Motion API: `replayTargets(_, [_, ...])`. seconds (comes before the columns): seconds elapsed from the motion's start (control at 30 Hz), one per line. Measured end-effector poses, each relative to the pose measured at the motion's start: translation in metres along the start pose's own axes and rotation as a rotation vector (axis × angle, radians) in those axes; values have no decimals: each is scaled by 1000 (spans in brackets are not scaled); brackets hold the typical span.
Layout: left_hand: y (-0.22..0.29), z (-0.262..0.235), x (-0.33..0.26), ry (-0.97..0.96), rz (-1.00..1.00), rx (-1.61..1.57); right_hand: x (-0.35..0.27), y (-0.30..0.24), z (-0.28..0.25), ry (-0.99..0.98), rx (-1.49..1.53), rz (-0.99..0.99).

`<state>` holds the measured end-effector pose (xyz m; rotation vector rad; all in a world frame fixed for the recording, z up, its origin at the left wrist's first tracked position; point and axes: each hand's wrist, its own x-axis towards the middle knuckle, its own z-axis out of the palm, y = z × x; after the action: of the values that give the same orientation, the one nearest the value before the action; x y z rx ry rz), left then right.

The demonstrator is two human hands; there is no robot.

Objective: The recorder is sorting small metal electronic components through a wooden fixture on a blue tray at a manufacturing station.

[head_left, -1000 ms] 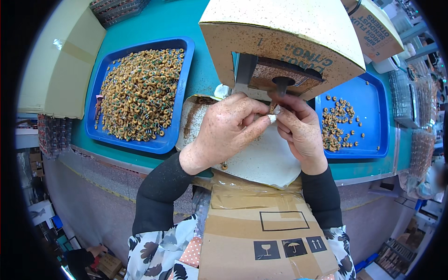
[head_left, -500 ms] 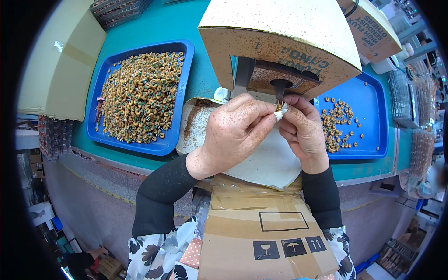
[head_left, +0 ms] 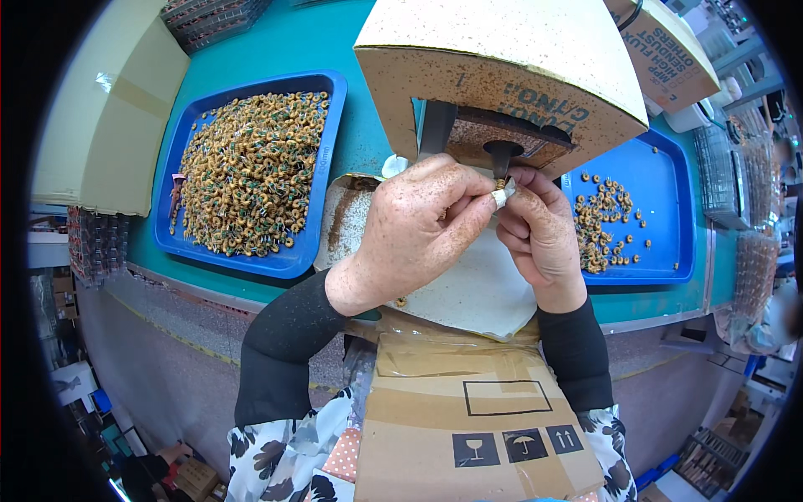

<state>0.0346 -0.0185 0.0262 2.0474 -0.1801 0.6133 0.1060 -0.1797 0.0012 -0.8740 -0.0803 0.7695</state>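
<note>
A small copper-wound coil [head_left: 501, 183] is pinched between the fingertips of both hands, just below a dark spindle [head_left: 502, 155]. My left hand [head_left: 418, 226] is closed on it from the left, with white wrapping [head_left: 500, 199] at the fingertips. My right hand [head_left: 542, 230] meets it from the right, thumb and forefinger together and the other fingers curled. The fingertips hide most of the coil. Brown specks dot both hands. Below my left wrist, another small coil [head_left: 401, 301] lies on a white sheet [head_left: 477, 293].
A speckled cardboard box [head_left: 502, 42] covers the spindle's machine. On the left, a blue tray [head_left: 309, 259] holds a heap of coils; on the right, another blue tray [head_left: 673, 201] holds fewer. A taped carton [head_left: 477, 435] stands against my front.
My left hand has shifted slightly left and downward, its wrist turning a little. The coil remains between the fingertips under the spindle. The loose coil below my left wrist has come into sight.
</note>
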Motion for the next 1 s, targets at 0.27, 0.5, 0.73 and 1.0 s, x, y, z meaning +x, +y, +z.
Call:
replayTargets(0.27, [4, 0, -7, 12, -9, 23, 1, -2, 0, -21, -60, 53])
replayTargets(0.5, [1, 0, -5, 3, -4, 25, 3, -1, -3, -12, -28, 57])
replayTargets(0.73, [-2, -3, 0, -3, -16, -8, 3, 1, 0, -10, -23, 32])
replayTargets(1.0, [3, -6, 4, -37, -79, 0, 3, 1, 1, -22, -16, 36])
